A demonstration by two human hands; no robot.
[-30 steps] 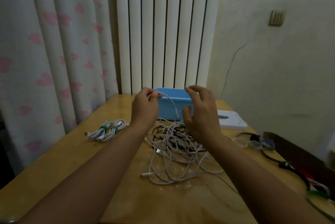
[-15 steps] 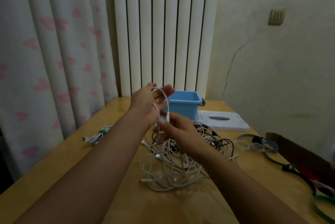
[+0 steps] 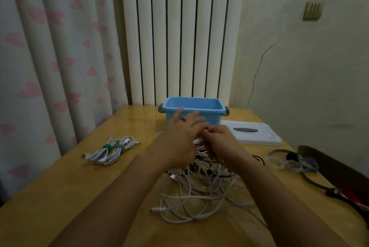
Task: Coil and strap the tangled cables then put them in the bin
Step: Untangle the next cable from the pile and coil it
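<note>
While left hand spreads, right hand pinches cable

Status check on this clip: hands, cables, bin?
Left hand fingers spread over tangle; right hand pinching white cable. Cable pile uncoiled. Two strapped bundles on table, blue bin open, unobstructed.

A home, a plain lived-in room corner by the look of it. Wooden counter pushed into that corner. Left of the counter, a white curtain printed with pink hearts; behind the counter, a tall white column radiator. Right of the counter, a yellowed plaster wall with a long crack and an old wall switch.
</note>
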